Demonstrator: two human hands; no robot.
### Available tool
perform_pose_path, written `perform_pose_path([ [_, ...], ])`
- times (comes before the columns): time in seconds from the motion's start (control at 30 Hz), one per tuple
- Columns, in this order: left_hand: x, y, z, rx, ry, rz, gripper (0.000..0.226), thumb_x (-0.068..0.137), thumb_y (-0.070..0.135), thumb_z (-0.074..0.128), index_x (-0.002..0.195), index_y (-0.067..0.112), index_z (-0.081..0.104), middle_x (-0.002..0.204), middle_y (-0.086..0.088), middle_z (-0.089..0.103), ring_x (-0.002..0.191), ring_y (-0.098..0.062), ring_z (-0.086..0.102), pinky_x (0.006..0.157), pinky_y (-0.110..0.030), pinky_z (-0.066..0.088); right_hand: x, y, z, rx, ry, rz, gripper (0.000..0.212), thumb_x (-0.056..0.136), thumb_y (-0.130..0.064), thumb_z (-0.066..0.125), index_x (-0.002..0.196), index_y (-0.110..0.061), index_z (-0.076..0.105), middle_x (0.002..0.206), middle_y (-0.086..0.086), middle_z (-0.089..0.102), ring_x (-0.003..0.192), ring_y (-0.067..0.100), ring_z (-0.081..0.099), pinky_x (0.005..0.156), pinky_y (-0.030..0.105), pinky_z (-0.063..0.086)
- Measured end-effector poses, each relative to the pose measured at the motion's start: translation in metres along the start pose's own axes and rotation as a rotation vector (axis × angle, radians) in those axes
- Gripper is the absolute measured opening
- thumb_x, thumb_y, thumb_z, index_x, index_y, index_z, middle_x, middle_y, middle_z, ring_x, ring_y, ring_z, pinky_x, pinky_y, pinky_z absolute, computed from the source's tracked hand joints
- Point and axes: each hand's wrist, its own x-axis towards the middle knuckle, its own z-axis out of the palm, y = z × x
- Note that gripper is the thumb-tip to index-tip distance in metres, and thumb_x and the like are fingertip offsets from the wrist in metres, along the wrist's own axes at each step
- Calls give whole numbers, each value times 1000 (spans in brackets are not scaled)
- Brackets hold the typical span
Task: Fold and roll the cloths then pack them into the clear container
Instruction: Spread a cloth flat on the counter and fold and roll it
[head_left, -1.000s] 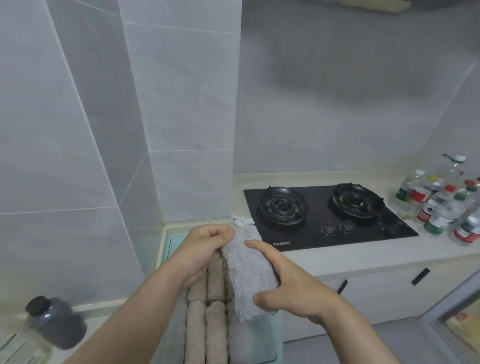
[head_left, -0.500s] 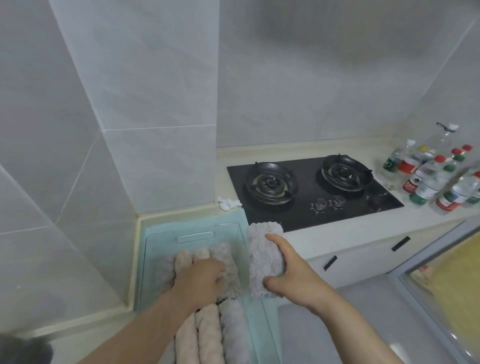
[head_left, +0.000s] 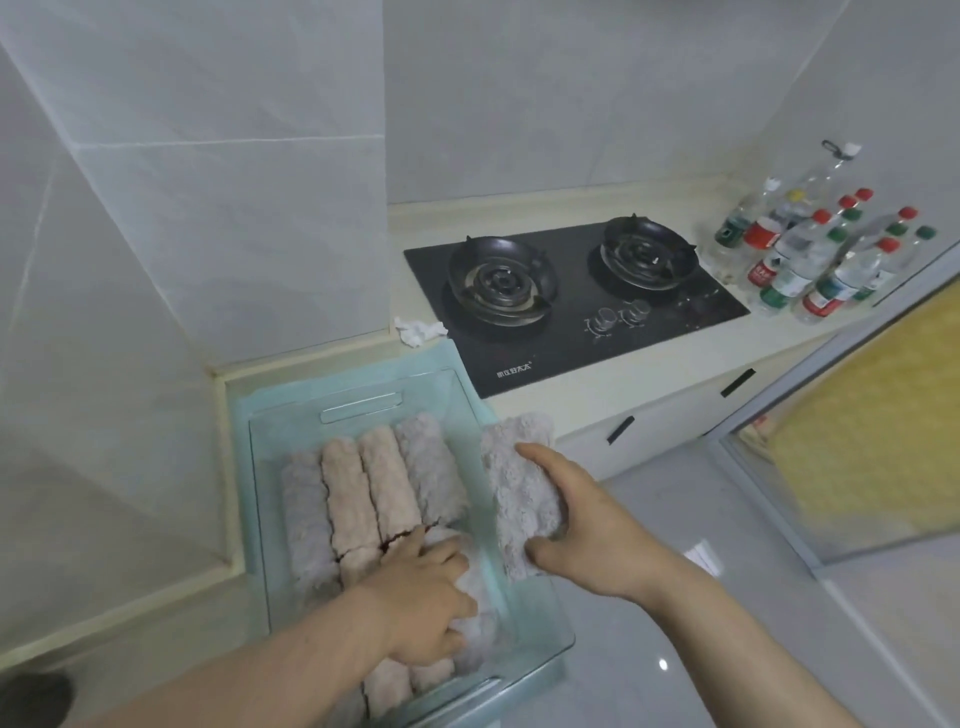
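Our view has dropped from the wall to the worktop, so the container (head_left: 358, 415) now shows nearly whole on its teal mat (head_left: 260, 395), left of the hob (head_left: 571, 301).

It is already well packed. A far row of four rolls (head_left: 374, 483) lies side by side, and a near row is partly hidden under our arm. We judge the task close to done, with this one of the last cloths to go in.

A second ago we held the grey roll (head_left: 519, 483) up in both hands, in front of the hob. Since then it has come down and passed to the right hand alone. It now sits just outside the container's right wall, lengthwise along it and about level with the rim, not yet inside.

The left hand (head_left: 421, 597) has let go. It went first to the far row and has since slid back onto the near row, at the right side of the container. It bears down on a grey roll there. We cannot tell whether its fingers grip that roll or only push it aside. Either way, we take it as clearing a slot along the right wall.

The right hand (head_left: 576, 525) is wrapped round the roll, with its fingers over the top and its thumb at the near end. The open strip beside the wall lies just left of that roll.
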Motion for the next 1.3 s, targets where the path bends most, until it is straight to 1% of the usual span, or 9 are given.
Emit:
perform_pose_path([
  [0.13, -11, -10, 9, -53, -23, -41, 45, 91, 49, 43, 133, 35, 51, 155, -7, 24, 148, -22, -3, 116, -54, -4, -6, -11, 21, -159, -59, -28, 88, 77, -19, 65, 145, -50, 18, 122, -14, 37, 103, 1, 43, 79, 2, 36],
  [0.27, -20, -18, 12, -94, -30, -75, 50, 90, 52, 42, 140, 44, 40, 160, 2, 13, 148, -18, -3, 117, -52, -5, -9, -18, 47, -369, -131, -80, 89, 78, -24, 61, 143, -53, 8, 124, -5, 35, 100, 21, 53, 81, 33, 50],
  [0.47, -33, -20, 9, -100, -137, -106, 52, 96, 48, 40, 146, 40, 32, 163, 2, 3, 148, -18, -12, 117, -50, -14, -9, -18, 87, -700, -202, 56, 80, 82, -8, 58, 146, -29, 15, 120, 13, 37, 78, 32, 50, 62, 35, 40],
  [0.57, -34, -19, 9, -92, -163, -121, 51, 96, 46, 41, 146, 39, 34, 163, -1, 4, 149, -18, -11, 115, -49, -14, 1, -18, 104, -860, -219, 168, 83, 83, 2, 59, 149, -17, 12, 129, 20, 33, 92, 31, 54, 66, 35, 41],
  [0.73, -36, -17, 4, -91, -160, -124, 51, 96, 47, 41, 146, 38, 34, 163, -1, 4, 148, -17, -12, 117, -49, -12, 17, -7, 119, -760, -345, 272, 82, 89, -4, 58, 152, -21, 10, 137, 21, 26, 112, 34, 52, 85, 40, 48],
  [0.9, -38, -18, 6, -76, -167, -113, 52, 98, 47, 38, 148, 38, 29, 163, -2, 1, 148, -18, -15, 116, -49, -15, 19, -2, 113, -590, -467, 298, 94, 85, -9, 63, 151, -32, 0, 139, 17, 25, 106, 36, 55, 78, 38, 46],
  [1.0, -40, -18, 7, -68, -162, -90, 52, 100, 44, 36, 150, 38, 22, 163, -2, -5, 147, -19, -18, 116, -50, -16, 20, 5, 100, -462, -532, 314, 95, 76, -26, 62, 150, -27, 3, 132, 16, 42, 102, 28, 55, 87, 40, 51],
  [1.13, -48, -11, 8, -103, -70, -79, 63, 97, 19, 44, 150, 41, 18, 162, -6, -7, 148, -26, -16, 117, -53, -12, 8, -10, 73, -302, -425, 368, 71, 93, -4, 40, 155, -21, 10, 144, 13, 45, 124, 26, 50, 100, 29, 42],
  [1.3, -44, 13, 1, -187, -78, -104, 45, 98, 38, 36, 143, 45, 32, 162, -8, 1, 148, -31, -14, 115, -61, -6, 12, -18, 69, -159, -298, 393, 61, 92, -2, 29, 150, -20, 29, 147, 13, 42, 110, 27, 56, 77, 26, 49],
])
